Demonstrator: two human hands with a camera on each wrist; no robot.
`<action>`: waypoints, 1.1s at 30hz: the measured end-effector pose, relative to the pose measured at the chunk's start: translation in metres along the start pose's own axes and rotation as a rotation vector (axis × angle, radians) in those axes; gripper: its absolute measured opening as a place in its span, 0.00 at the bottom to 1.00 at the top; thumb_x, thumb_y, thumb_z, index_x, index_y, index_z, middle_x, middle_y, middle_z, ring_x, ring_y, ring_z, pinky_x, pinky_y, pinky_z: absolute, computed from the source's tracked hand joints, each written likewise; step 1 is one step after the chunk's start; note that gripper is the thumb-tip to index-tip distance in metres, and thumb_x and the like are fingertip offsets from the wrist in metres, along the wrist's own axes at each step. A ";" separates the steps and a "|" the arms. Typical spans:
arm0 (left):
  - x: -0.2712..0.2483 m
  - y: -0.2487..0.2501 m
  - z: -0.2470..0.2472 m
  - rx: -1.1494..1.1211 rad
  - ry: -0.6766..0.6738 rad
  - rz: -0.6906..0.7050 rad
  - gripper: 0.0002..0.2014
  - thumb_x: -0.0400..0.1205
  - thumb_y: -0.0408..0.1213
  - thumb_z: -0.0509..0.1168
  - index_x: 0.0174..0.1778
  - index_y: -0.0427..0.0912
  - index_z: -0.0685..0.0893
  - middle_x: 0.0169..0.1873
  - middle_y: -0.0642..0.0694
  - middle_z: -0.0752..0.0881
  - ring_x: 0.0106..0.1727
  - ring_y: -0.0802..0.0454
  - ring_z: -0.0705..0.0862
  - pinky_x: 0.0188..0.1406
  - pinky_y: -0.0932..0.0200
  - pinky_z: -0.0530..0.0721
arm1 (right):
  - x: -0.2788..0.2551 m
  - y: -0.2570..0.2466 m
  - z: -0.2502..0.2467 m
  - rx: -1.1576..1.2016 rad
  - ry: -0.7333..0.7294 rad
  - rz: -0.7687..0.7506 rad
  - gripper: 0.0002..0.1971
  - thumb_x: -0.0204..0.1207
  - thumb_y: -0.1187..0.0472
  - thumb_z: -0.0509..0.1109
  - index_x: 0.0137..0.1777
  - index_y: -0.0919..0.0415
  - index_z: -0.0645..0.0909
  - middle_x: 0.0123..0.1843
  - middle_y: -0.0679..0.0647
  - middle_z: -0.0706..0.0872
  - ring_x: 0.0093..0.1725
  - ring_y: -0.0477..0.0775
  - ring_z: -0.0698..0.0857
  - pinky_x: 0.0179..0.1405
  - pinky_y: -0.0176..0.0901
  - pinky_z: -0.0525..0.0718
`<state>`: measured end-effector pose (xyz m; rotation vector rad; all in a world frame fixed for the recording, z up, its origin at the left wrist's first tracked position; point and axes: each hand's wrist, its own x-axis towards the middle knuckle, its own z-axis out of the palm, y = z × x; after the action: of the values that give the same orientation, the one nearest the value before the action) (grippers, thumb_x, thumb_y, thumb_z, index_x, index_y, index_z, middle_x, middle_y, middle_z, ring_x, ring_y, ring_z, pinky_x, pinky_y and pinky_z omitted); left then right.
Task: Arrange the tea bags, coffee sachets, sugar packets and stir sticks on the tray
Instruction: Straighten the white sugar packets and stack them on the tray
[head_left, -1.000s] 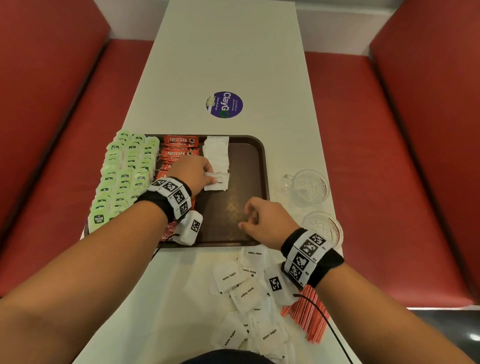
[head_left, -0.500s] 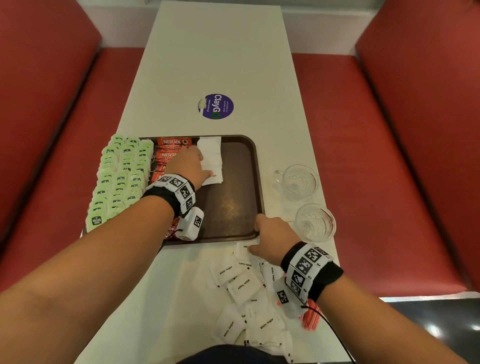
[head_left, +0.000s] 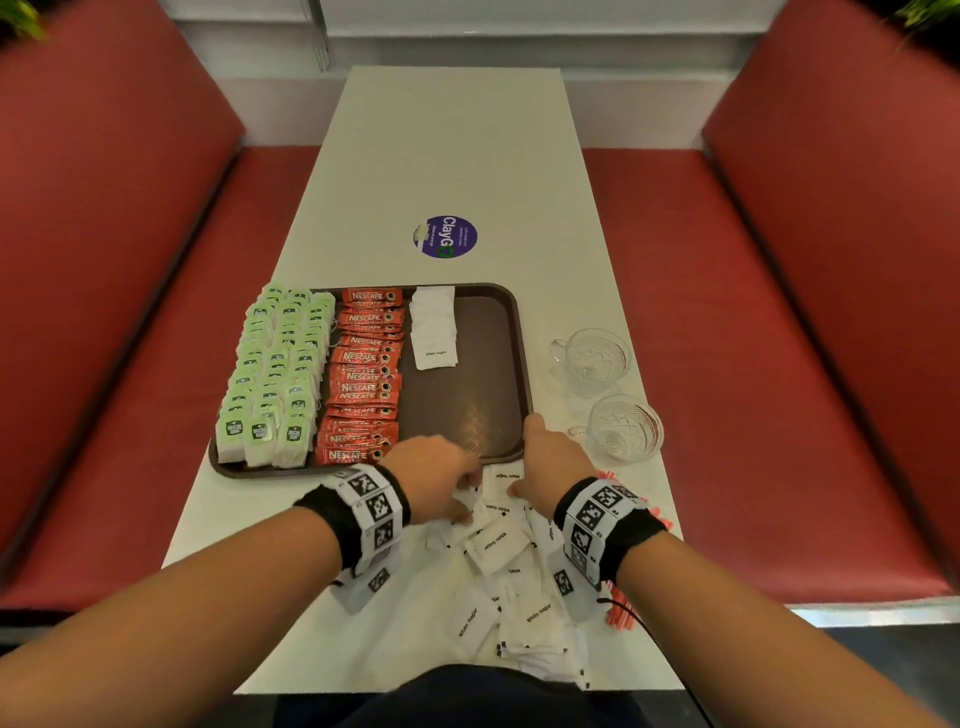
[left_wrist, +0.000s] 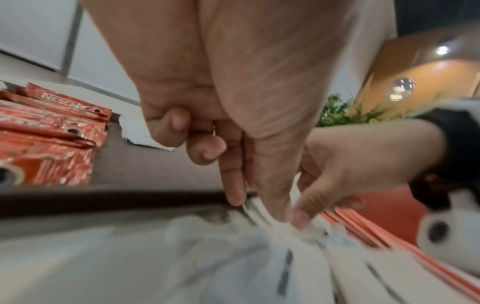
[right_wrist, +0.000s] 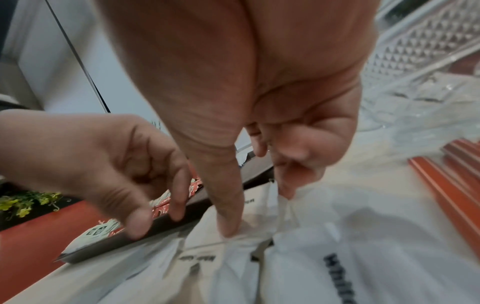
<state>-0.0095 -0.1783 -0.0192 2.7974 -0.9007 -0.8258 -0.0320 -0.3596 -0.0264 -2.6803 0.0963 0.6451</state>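
The brown tray (head_left: 467, 410) holds rows of green tea bags (head_left: 275, 374), red coffee sachets (head_left: 363, 374) and a short column of white sugar packets (head_left: 434, 327). Loose sugar packets (head_left: 498, 545) lie heaped on the table in front of the tray's near rim. My left hand (head_left: 465, 499) reaches down onto that heap with thumb and two fingers extended (left_wrist: 257, 205), touching the packets without a plain hold. My right hand (head_left: 519, 486) pinches a sugar packet (right_wrist: 283, 197) between thumb and curled fingers. Red stir sticks (head_left: 618, 613) lie right of the heap, partly under my right wrist.
Two glass cups (head_left: 592, 358) (head_left: 626, 426) stand on the table right of the tray. A purple round sticker (head_left: 445, 236) is on the tabletop beyond it. Red benches (head_left: 727, 364) run along both sides. The tray's right half is bare brown.
My left hand has left the sugar column on the tray and come back to the loose heap beside my right hand. The right hand stayed at the heap.
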 end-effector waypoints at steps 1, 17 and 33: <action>-0.002 0.001 0.005 0.024 -0.004 0.001 0.20 0.73 0.58 0.75 0.57 0.54 0.84 0.52 0.56 0.87 0.52 0.53 0.85 0.51 0.54 0.85 | 0.000 0.001 0.001 0.000 0.004 0.002 0.29 0.73 0.59 0.80 0.65 0.61 0.65 0.53 0.59 0.85 0.45 0.58 0.82 0.44 0.47 0.83; -0.007 0.000 0.014 0.021 -0.037 0.000 0.17 0.76 0.53 0.73 0.57 0.51 0.85 0.53 0.49 0.87 0.54 0.49 0.84 0.48 0.55 0.81 | 0.000 -0.013 0.003 0.162 0.023 0.170 0.40 0.68 0.54 0.84 0.71 0.62 0.61 0.56 0.60 0.85 0.57 0.61 0.86 0.52 0.49 0.86; -0.018 -0.035 -0.014 -0.275 0.196 -0.009 0.07 0.82 0.47 0.69 0.54 0.54 0.85 0.48 0.54 0.88 0.48 0.56 0.85 0.50 0.56 0.84 | -0.002 -0.013 -0.007 -0.180 -0.105 0.063 0.09 0.80 0.63 0.68 0.59 0.64 0.83 0.56 0.59 0.88 0.52 0.58 0.87 0.44 0.42 0.81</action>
<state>0.0032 -0.1406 -0.0067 2.5874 -0.6860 -0.6100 -0.0288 -0.3507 -0.0152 -2.8182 0.0985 0.8500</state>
